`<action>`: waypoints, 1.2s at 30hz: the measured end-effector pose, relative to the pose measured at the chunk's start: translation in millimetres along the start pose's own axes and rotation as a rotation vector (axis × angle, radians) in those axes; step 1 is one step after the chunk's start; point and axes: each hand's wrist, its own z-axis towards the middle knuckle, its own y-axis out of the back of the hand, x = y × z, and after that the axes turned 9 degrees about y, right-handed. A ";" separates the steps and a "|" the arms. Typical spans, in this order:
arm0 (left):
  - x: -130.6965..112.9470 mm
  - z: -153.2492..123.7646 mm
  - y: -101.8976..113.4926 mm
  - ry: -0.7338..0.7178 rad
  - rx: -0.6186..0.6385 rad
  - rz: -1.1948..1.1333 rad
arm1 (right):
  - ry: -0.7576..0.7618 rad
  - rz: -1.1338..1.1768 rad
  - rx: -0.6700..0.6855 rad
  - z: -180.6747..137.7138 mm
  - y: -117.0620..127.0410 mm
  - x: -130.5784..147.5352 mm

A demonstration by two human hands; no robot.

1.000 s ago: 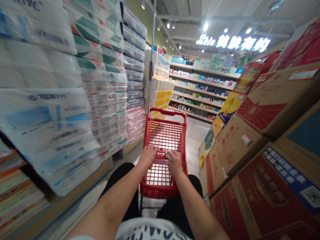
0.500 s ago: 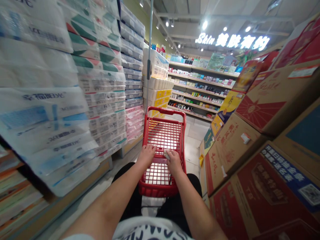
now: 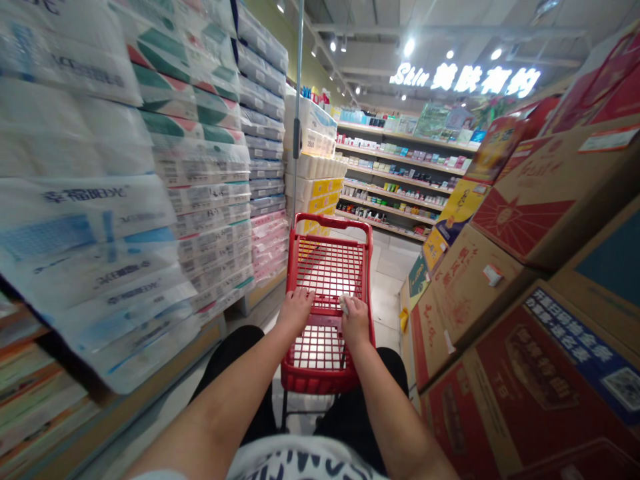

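A red plastic shopping cart (image 3: pixel 327 267) with a grid-pattern basket stands directly in front of me, between my knees. My left hand (image 3: pixel 296 312) lies over the left part of the cart's middle crossbar, with its fingers curled onto it. At the right part of that bar my right hand (image 3: pixel 356 323) is closed. Between its thumb and fingers sits a small crumpled white wad (image 3: pixel 344 305), perhaps tissue; its exact kind is unclear. The palms of both hands are hidden from above.
Tall stacks of wrapped paper packs (image 3: pixel 210 193) line the left side. Cardboard cartons (image 3: pixel 480 287) are piled close on the right. A thin metal pole (image 3: pixel 299 80) rises beside the cart's far left corner. Shelves of small products (image 3: pixel 395 173) stand at the far end.
My right hand has shifted a little to the right along the bar, with the white wad in it. My left leg has swung outward. The left hand has barely moved.
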 end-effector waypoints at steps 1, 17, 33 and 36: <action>-0.1 -0.1 0.1 0.002 -0.001 -0.001 | 0.033 0.014 0.028 -0.1 -0.1 0.0; 1.0 1.3 -6.0 -0.014 -0.045 -0.025 | 0.034 -0.018 0.063 -1.1 1.9 2.0; 2.4 -0.1 -5.4 -0.013 -0.027 -0.039 | -0.013 -0.038 0.012 2.1 -3.5 11.9; 2.3 -0.2 -5.9 -0.013 -0.058 -0.031 | 0.127 0.025 0.119 1.5 -3.2 13.0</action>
